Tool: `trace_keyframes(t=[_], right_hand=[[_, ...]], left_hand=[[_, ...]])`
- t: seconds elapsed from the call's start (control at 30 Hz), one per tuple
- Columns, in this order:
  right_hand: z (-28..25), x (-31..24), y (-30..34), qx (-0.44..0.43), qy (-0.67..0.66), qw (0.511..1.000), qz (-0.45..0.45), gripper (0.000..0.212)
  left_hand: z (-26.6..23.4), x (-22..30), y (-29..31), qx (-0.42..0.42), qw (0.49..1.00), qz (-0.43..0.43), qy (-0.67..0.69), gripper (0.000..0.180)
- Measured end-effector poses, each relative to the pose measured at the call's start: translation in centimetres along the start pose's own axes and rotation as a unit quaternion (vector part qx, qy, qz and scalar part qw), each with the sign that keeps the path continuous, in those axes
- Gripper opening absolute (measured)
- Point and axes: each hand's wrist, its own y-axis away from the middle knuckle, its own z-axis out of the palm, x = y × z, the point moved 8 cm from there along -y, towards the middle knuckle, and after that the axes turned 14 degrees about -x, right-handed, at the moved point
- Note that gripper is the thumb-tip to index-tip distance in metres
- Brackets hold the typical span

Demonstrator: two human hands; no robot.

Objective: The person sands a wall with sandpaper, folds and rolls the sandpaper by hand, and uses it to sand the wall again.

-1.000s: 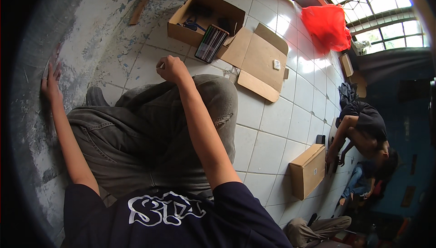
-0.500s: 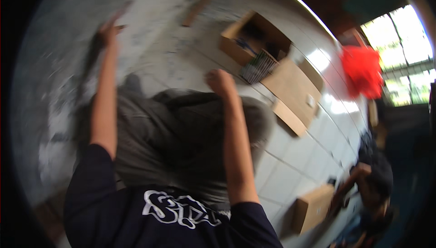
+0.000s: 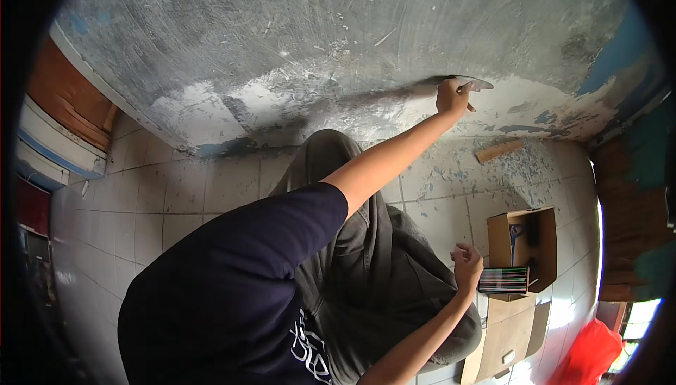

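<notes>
My left hand (image 3: 453, 97) is closed round a scraper (image 3: 479, 85) with a flat, pointed metal blade. The blade lies against the grey wall (image 3: 317, 26), just above a pale, patchy band where paint has come off. My left arm stretches across my bent knee to reach it. Over my other knee, my right hand (image 3: 467, 269) hangs with loosely curled fingers, slightly apart, and nothing visible in them. Close beside it is a stack of thin, colourful-edged items (image 3: 503, 280), partly in an open cardboard box (image 3: 550, 244).
A strip of wood (image 3: 500, 150) lies among paint flakes on the tiled floor (image 3: 184, 195). Something blue and dark objects sit inside the box, whose flap (image 3: 501, 339) spreads toward me. A red plastic bag (image 3: 590, 355) is at the lower right, a wooden panel (image 3: 76, 96) at left.
The view has swung left to face the wall, so the box and red bag sit lower right. The person and closed box at right have left view. My left hand's scraper now meets the wall.
</notes>
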Motion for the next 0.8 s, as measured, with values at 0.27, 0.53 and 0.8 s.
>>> trace_keyframes(t=[0.27, 0.53, 0.8], right_hand=[[0.0, -0.3, -0.1, -0.004, -0.002, 1.000, 0.007, 0.019], [-0.8, 1.2, 0.5, 0.013, -0.012, 0.999, 0.040, 0.021], [-0.2, -0.3, 0.3, 0.013, -0.012, 1.000, 0.015, 0.019]], left_hand=[[1.4, -0.2, -0.7, 0.009, 0.999, -0.010, -0.035, 0.033], [-1.0, 0.6, 1.5, -0.035, 0.994, 0.037, 0.098, 0.027], [1.1, 0.6, -1.3, -0.023, 0.999, 0.011, 0.036, 0.026]])
